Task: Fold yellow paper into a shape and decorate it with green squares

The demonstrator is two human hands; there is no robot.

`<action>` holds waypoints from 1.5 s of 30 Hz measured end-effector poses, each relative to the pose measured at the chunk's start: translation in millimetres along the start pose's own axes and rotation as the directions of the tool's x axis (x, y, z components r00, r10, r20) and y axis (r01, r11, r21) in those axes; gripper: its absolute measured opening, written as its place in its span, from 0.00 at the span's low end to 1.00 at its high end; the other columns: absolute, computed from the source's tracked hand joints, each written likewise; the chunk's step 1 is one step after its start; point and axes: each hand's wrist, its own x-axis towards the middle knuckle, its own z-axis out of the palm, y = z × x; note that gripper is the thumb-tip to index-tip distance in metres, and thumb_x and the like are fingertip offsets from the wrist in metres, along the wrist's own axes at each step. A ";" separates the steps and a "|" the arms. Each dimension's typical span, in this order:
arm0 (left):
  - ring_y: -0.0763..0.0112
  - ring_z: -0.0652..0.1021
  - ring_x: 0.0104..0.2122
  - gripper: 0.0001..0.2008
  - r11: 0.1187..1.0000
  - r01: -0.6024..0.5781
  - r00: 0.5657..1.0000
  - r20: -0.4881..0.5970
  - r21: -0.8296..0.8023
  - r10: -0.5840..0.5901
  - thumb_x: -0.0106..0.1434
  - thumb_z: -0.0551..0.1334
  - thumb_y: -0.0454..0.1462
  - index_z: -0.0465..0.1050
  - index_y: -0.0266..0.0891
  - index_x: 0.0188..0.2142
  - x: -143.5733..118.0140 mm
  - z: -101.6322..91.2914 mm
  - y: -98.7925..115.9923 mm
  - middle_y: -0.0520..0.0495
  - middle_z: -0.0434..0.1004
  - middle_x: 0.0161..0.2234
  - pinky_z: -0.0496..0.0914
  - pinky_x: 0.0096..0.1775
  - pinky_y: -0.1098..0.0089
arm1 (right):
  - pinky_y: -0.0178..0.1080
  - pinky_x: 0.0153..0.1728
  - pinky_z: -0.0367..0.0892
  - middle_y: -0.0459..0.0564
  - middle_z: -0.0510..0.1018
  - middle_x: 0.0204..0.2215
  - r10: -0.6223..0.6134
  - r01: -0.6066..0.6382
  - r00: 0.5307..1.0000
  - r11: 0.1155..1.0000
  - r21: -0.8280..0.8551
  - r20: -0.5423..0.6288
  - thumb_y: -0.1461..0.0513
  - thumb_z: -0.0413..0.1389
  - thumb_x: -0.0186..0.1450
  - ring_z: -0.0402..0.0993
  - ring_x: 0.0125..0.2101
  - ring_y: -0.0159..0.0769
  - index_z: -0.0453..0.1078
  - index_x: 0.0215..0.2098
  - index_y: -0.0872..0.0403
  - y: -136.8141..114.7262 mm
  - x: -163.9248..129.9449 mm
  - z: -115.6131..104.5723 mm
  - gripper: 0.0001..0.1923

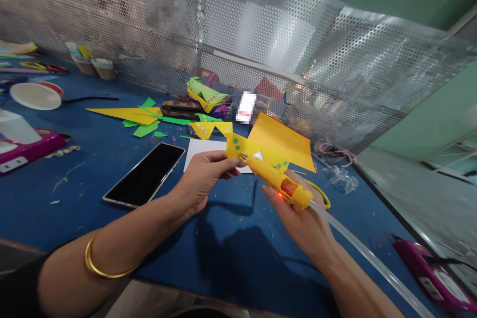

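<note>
My left hand [208, 174] pinches the lower left edge of a yellow paper cutout [243, 145] dotted with small green squares and a white triangle. In my right hand [298, 218] is a yellow hot glue gun [274, 175], its metal nozzle touching or just over the cutout near my left fingertips. A long clear glue stick [368, 253] sticks out of the gun's back, and a red light glows on its side. Behind the cutout lie a yellow paper mask [212, 129] with white dots and a yellow sheet [285, 141]. White paper [197, 149] is partly hidden beneath my left hand.
A black-screened phone [145, 174] lies left of my hands. Green and yellow scraps [147, 129], stacked masks [206, 97] and a lit phone [246, 108] are farther back. Purple power strips [33, 151] sit at both sides. A perforated metal screen [257, 35] borders the blue table.
</note>
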 end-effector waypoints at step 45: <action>0.75 0.72 0.26 0.07 1.000 -0.006 1.000 0.016 -0.006 0.006 0.47 0.73 0.39 0.83 0.40 0.27 1.6 -0.2 -0.2 0.49 0.80 0.25 0.63 0.32 0.73 | 0.33 0.22 0.55 0.41 0.68 0.22 -0.049 0.047 0.998 0.998 -0.043 -0.049 0.54 0.55 0.67 0.62 0.20 0.29 0.59 0.27 0.51 2.6 -1.6 2.0 0.14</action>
